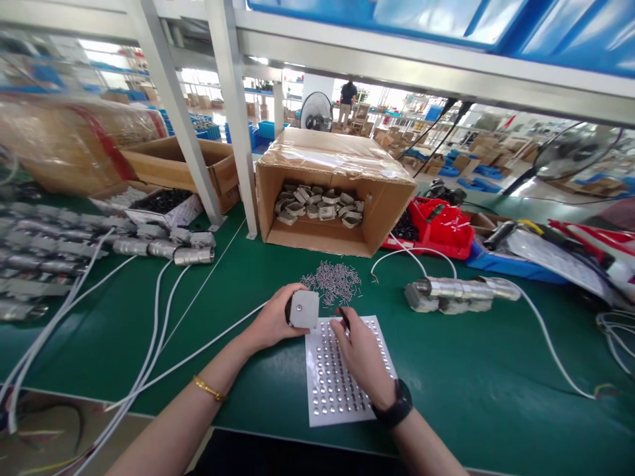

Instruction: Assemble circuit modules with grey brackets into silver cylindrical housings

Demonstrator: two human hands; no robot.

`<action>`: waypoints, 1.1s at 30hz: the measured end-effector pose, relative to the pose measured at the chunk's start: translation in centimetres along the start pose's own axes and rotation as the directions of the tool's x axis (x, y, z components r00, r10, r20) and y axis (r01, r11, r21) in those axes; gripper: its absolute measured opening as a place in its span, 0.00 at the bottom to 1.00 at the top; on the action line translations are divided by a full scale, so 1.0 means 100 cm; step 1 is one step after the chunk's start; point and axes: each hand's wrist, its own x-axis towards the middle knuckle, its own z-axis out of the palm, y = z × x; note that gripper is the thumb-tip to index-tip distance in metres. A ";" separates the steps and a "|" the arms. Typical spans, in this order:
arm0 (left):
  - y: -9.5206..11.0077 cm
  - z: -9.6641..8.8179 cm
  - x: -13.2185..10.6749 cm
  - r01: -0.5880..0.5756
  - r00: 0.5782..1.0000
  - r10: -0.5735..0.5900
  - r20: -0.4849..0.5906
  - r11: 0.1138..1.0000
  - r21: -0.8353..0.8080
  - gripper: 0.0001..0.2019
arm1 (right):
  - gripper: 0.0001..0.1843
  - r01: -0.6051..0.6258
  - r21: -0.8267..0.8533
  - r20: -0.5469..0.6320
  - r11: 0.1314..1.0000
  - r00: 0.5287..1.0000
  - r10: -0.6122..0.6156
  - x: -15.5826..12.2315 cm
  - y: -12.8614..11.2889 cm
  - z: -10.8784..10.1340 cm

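Green bench [471,383], grey connector [304,309], left hand [274,324]

Factory hall, bright daylight at the far end. Green bench mat [471,383], grey steel uprights [233,112] carrying a blue shelf [546,26] overhead. Cardboard box [387,205] lies open-sided beside the uprights. Pedestal fan [316,112] behind it, second fan [570,155] at right, blurred. More cartons [163,165] at left.

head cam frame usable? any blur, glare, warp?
Head view: centre sharp, the left hand and its grey block crisp; cable connectors at the left edge smear with blur; wide-angle lens splays the frame posts; far background blown out; mild glare on the box's plastic wrap.
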 end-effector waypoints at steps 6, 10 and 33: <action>0.000 0.000 0.000 -0.011 1.000 0.011 -0.006 1.000 -0.025 0.35 | 0.12 0.196 -0.227 0.022 0.954 0.980 -0.196 0.003 0.005 -0.010; 0.001 0.000 0.001 -0.019 1.000 0.018 -0.014 0.999 -0.034 0.36 | 0.34 0.374 -0.237 0.091 0.897 0.927 -0.363 0.013 -0.019 -0.001; 0.008 -0.012 -0.003 0.089 0.992 -0.082 0.097 0.993 -0.075 0.41 | 0.25 -0.117 0.500 0.059 0.858 0.993 0.101 0.003 -0.011 0.043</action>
